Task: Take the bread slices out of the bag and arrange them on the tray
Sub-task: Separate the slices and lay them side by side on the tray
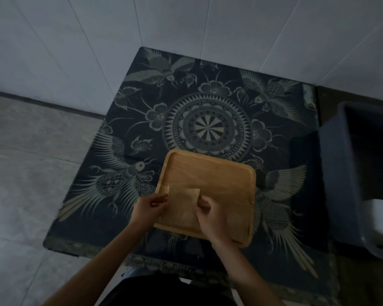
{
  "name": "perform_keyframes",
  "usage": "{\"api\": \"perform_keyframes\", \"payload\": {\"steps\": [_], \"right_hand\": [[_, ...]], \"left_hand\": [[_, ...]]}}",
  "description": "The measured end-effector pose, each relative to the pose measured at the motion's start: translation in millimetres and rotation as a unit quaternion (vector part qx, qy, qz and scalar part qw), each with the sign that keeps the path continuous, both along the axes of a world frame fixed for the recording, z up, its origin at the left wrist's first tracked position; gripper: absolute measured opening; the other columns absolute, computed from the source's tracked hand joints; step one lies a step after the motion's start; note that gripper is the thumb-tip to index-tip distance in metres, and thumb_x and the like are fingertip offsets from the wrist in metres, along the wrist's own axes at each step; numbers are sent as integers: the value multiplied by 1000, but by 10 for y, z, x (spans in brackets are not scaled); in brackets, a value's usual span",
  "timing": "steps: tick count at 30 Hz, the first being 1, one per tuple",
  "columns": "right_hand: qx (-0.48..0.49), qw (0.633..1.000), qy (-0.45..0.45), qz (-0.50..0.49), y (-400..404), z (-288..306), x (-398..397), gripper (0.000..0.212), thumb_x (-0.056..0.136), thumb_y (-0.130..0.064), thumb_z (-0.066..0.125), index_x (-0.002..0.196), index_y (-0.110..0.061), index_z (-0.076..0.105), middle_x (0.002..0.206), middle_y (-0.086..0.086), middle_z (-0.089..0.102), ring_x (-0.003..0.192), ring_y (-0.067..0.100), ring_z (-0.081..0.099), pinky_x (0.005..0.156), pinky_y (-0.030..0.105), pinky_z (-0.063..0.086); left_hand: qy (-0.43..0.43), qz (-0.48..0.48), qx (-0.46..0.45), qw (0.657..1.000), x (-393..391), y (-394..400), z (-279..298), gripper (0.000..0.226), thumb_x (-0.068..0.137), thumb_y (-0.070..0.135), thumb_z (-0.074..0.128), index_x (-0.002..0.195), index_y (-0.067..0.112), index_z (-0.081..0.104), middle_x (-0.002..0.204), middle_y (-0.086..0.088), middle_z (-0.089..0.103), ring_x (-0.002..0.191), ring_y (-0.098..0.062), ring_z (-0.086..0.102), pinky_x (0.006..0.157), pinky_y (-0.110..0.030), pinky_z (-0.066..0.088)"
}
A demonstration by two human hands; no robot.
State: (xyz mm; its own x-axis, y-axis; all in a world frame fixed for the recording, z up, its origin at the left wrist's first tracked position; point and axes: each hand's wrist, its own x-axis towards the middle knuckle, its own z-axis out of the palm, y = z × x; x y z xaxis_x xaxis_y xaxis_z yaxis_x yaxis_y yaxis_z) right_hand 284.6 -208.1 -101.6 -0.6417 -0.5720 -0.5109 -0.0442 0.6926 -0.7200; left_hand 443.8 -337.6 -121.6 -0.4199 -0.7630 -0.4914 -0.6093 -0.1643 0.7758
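Note:
A square wooden tray (217, 173) lies on a table under a dark patterned cloth. A pale bread slice (181, 206) rests on the tray's near left part. My left hand (148, 208) pinches the slice's left edge. Along its right edge my right hand (210, 217) grips with curled fingers. No bag shows clearly; whether a clear wrap covers the slice I cannot tell.
The dark cloth with bird and mandala prints (208, 127) covers the table, which stands in a corner of white walls. A dark plastic bin (363, 173) stands at the right with something white inside. Grey floor tiles (31, 162) lie to the left.

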Motion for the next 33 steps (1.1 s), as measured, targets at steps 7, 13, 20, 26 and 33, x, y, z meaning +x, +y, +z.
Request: {"api": "perform_keyframes", "payload": {"steps": [7, 13, 20, 26, 33], "right_hand": [[29, 1000, -1, -9, -110, -88, 152, 33, 99, -31, 63, 131, -19, 66, 107, -12, 70, 90, 0, 64, 72, 16, 51], [42, 999, 7, -4, -105, -132, 208, 21, 101, -31, 60, 108, -16, 74, 81, -8, 72, 78, 20, 72, 73, 45, 63], [73, 989, 118, 44, -86, -156, 289, 24, 101, -20, 58, 83, -6, 65, 74, 3, 64, 64, 19, 61, 49, 28, 43], [133, 974, 161, 88, -121, -140, 315, 20, 104, -22, 52, 90, -10, 61, 96, 7, 62, 75, 18, 56, 60, 26, 35], [48, 988, 124, 79, -30, -1, 310, 26, 104, -26, 51, 84, -11, 60, 81, 7, 67, 74, 22, 65, 65, 44, 55]], "left_hand": [[-16, -56, -11, 998, 46, -149, -50, 34, 86, 11, 77, 120, 17, 75, 104, 1, 78, 94, -8, 70, 87, -31, 59], [-44, -102, -77, 991, 56, -142, -87, 34, 85, 13, 78, 119, 16, 76, 102, 0, 79, 83, 2, 66, 71, -3, 46], [-45, -121, -158, 979, 48, -35, -94, 32, 87, 12, 75, 120, 11, 75, 100, -4, 81, 82, -4, 69, 71, -8, 47], [-50, -129, -205, 969, 57, -19, -110, 13, 85, 7, 74, 97, 4, 77, 79, -8, 77, 70, -20, 72, 67, -44, 62], [-79, -147, -155, 974, 28, 22, -38, 28, 89, 24, 68, 115, 14, 71, 90, -1, 74, 79, -16, 69, 72, -38, 59]]}}
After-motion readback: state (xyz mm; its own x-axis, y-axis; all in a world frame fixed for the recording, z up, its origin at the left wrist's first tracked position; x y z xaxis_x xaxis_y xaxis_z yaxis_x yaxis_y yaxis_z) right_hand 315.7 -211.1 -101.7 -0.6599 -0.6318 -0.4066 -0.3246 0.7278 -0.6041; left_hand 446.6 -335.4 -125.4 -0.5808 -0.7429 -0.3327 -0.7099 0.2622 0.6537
